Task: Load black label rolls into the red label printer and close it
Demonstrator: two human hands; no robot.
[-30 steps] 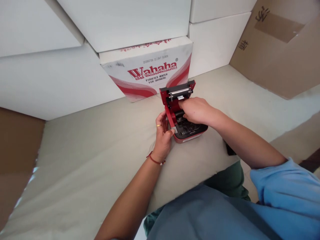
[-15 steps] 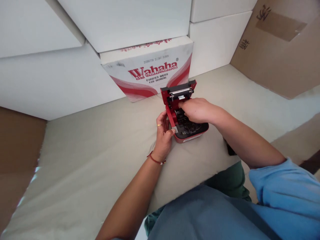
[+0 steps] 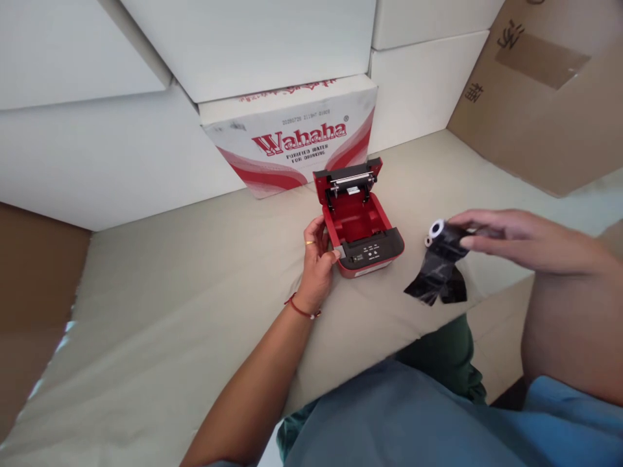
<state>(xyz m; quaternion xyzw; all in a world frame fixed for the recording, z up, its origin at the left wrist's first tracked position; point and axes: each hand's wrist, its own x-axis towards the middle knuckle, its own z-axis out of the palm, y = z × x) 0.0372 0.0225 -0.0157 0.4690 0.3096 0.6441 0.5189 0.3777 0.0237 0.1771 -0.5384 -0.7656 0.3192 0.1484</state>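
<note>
A small red and black label printer [image 3: 363, 246] sits on the cloth-covered table with its lid [image 3: 348, 178] raised. Its red inner compartment shows bare walls. My left hand [image 3: 318, 253] grips the printer's left side, thumb on the grey tab at the front corner. To the right of the printer, my right hand [image 3: 501, 237] holds a roll of black film [image 3: 448, 243] with a white core between thumb and fingers. A loose, crinkled black strip hangs from the roll towards the table. A second small core end shows beside the white one.
Behind the printer stands a white and red Wahaha water carton [image 3: 296, 143], with white boxes [image 3: 263, 45] around and above it. A brown cardboard box [image 3: 545, 110] stands at the right; another brown surface [image 3: 39, 311] is at the left. The table's front edge runs close to my body.
My right hand has come out of the printer and moved right, with the black film roll in it. The compartment is now exposed. My left hand has stayed on the printer.
</note>
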